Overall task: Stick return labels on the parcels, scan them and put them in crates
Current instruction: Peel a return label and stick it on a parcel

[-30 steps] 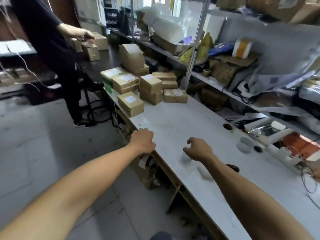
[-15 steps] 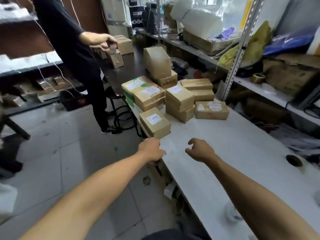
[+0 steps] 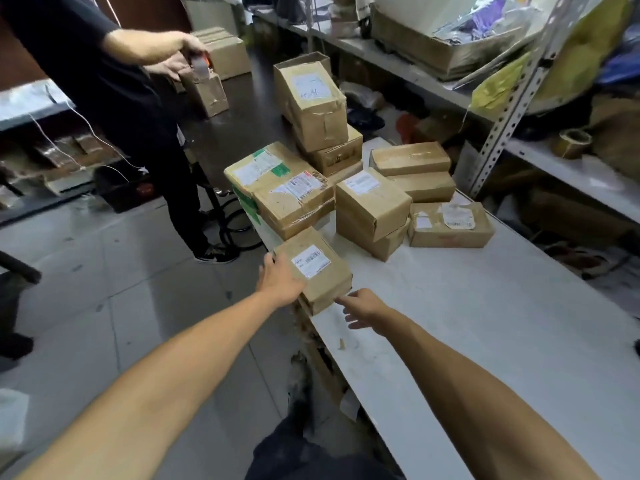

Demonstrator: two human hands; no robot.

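Cluttered metal shelving runs down the right of this packing room, and a long white table stretches away from it with a heap of brown cardboard parcels stacked at its far end. From the head camera, the only view there is, the nearest parcel sits by itself at the table's left edge, just in front of the heap, with a white barcode label already on its top face. The left hand is against the parcel's near left corner, fingers curled along its side and touching it, though whether they have actually closed into a grip I cannot tell from here. The right hand hangs just short of the parcel's near right corner, fingers loose and spread, one pointing at the box, holding nothing. Beyond, another person in dark clothes stands by a darker bench, working a tape dispenser over a small box. The parcel looks like stiff taped card, a little crumpled at the edges, and probably light enough for one hand, though two on opposite short sides would be steadier. Its tape wrap may be slick, so palms flat on the sides and fingers under the bottom edge seems the safe hold, keeping clear of the label so it stays readable for scanning.
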